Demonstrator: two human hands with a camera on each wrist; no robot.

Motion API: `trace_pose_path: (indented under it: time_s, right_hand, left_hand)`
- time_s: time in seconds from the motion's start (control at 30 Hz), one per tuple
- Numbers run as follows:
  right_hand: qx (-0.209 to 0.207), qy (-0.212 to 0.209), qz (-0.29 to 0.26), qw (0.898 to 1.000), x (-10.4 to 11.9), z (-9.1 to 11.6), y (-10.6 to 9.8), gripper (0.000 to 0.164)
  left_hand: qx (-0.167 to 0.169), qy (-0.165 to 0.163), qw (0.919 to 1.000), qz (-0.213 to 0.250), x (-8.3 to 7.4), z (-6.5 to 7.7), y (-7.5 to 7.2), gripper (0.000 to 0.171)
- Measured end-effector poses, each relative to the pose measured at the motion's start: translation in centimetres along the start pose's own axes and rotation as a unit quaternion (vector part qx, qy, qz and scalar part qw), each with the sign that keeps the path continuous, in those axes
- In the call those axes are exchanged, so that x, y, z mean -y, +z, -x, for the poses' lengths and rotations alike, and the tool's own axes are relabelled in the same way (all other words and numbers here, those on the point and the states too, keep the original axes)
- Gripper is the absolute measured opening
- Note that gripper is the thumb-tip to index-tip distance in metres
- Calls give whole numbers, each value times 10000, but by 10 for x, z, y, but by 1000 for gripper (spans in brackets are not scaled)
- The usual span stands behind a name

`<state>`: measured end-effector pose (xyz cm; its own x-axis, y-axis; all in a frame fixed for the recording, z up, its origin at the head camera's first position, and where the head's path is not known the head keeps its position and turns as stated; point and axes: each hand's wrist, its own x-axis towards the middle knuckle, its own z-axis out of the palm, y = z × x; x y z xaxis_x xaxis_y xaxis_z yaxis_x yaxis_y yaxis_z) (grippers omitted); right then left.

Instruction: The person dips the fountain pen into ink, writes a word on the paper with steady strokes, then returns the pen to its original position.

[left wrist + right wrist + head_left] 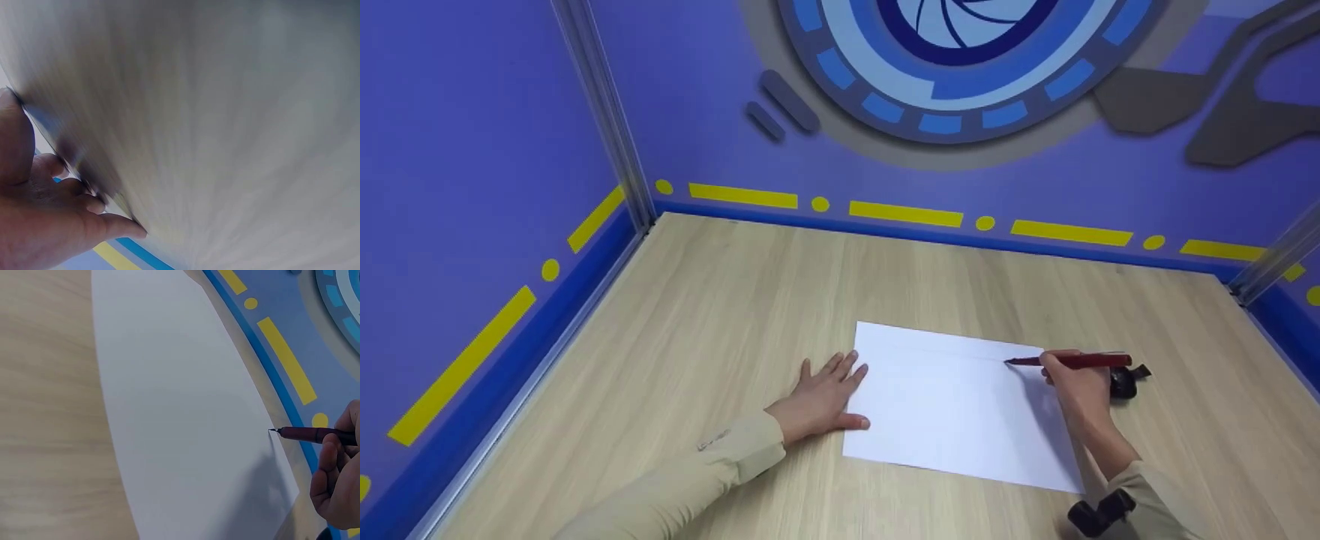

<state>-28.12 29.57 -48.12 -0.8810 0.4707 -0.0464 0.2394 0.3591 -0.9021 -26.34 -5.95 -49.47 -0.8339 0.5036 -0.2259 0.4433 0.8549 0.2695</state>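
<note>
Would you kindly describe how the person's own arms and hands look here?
The person wears a long beige fabric left sleeve, with a small dark marking near its end, too small to read, and a matching beige right sleeve, where a small black device appears attached. The left hand and right hand are bare, without gloves.
</note>
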Motion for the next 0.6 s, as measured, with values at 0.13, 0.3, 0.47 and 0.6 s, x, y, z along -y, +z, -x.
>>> trace_pose_path:
  time_s: [0.13,0.3,0.47,0.6]
  right_hand:
    - [15,12,102,9999,-1,-1,-1,22]
    - [82,50,275,9996,-3,-2,-4,25]
    - [71,101,208,9997,-4,-3,-6,24]
    - [83,178,223,9996,-4,-3,-9,26]
  left_hand:
    - [-29,-23,10000,-28,0,0,1,87]
    - [-63,-57,10000,-20,-1,2,3,87]
    - [-70,-49,10000,23,-1,3,3,86]
    - [-95,-17,10000,14,-1,3,0,85]
